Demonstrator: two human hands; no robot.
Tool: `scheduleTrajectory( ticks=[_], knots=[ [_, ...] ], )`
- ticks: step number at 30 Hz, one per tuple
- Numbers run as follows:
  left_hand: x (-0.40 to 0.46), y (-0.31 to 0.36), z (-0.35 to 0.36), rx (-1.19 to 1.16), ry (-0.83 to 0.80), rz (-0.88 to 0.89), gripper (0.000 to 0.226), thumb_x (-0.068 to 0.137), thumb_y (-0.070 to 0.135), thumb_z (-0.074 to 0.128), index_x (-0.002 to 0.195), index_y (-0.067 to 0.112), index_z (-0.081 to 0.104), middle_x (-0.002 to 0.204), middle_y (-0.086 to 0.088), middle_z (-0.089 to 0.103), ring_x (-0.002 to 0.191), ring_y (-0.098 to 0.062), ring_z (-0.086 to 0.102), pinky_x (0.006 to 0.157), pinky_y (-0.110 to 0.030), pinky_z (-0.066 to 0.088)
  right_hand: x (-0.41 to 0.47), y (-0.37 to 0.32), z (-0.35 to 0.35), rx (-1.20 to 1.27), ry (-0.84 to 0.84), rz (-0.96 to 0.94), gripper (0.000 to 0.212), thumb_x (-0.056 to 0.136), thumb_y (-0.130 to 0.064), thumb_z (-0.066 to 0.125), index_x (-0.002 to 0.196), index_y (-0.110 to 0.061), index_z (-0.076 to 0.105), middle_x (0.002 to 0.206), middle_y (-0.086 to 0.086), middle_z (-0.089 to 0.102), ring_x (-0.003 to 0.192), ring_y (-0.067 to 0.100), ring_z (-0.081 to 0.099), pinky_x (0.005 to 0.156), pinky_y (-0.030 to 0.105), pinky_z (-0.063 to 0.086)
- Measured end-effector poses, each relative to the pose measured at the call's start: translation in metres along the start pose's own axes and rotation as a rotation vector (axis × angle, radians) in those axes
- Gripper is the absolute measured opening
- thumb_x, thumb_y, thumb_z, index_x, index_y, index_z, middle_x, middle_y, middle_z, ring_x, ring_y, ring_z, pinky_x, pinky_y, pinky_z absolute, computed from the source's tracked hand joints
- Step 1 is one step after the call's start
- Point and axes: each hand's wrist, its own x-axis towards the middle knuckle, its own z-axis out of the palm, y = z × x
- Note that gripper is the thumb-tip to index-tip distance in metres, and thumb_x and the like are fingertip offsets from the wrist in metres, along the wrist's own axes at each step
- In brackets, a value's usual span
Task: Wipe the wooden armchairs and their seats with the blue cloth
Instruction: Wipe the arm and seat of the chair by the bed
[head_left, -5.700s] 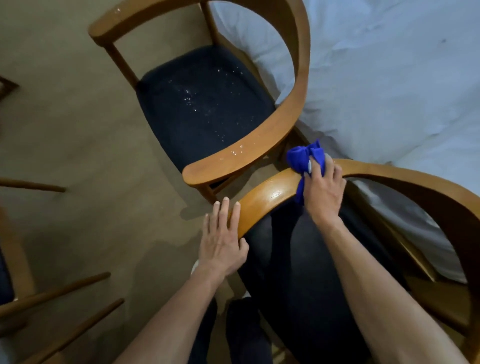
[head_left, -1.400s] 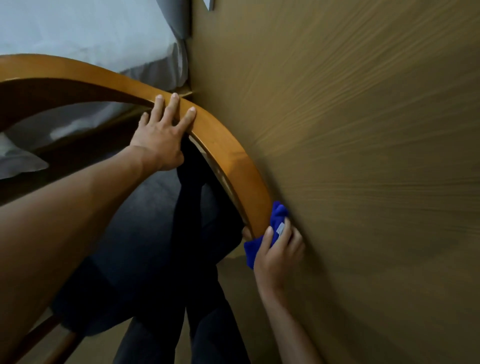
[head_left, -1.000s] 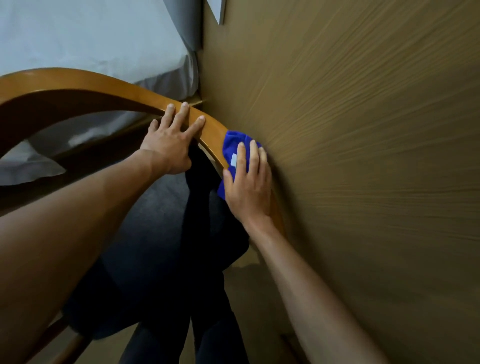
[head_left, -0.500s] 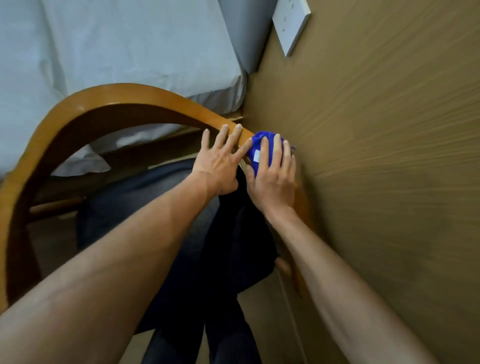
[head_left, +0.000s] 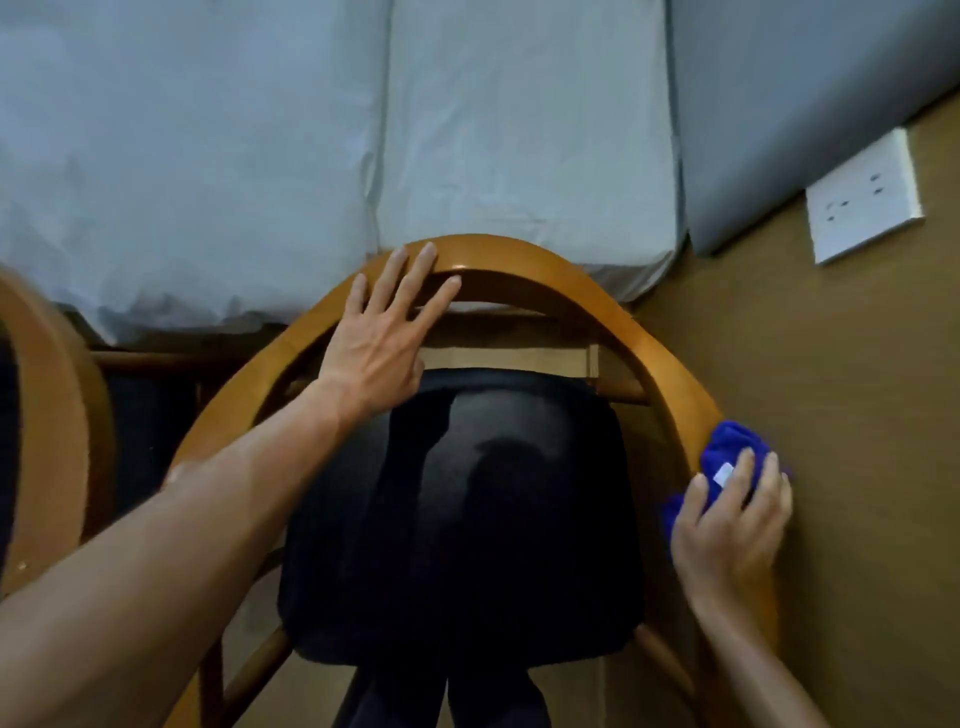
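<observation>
A wooden armchair (head_left: 566, 278) with a curved rail and a dark seat (head_left: 561, 519) stands below me, between a bed and a wall. My left hand (head_left: 387, 338) lies flat on the top left of the rail with its fingers spread. My right hand (head_left: 732, 525) presses the blue cloth (head_left: 727, 449) against the right arm of the rail, close to the wall; fingers lie over the cloth, which has a small white tag. My dark trouser legs (head_left: 441, 696) stand against the seat's front.
A bed with a white sheet (head_left: 311, 130) runs along the far side of the chair. The brown wall (head_left: 857, 415) with a white socket plate (head_left: 862, 195) is tight against the chair's right arm. A second armchair's rail (head_left: 47, 395) curves at the left edge.
My right hand has slid the cloth down the right arm of the rail, away from my left hand. My left hand has shifted leftward along the rail's top. The view has swung over the seat.
</observation>
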Motion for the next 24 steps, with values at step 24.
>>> scheduleTrajectory(
  ticks=[24],
  knots=[
    [-0.148,-0.040,0.041,-0.283,-0.028,-0.448,0.035,0.073,0.008,0.063,0.107,0.002,0.062,0.134,-0.021,0.050,0.127,-0.035,0.046,0.100,-0.052,0.044,0.001,-0.376,0.036,0.413,-0.419,-1.195,0.033,0.095,-0.023,0.052,0.126,-0.016,0.058,0.137,0.002,0.052,0.136,0.026,0.035,0.116,0.043,0.015]
  ],
)
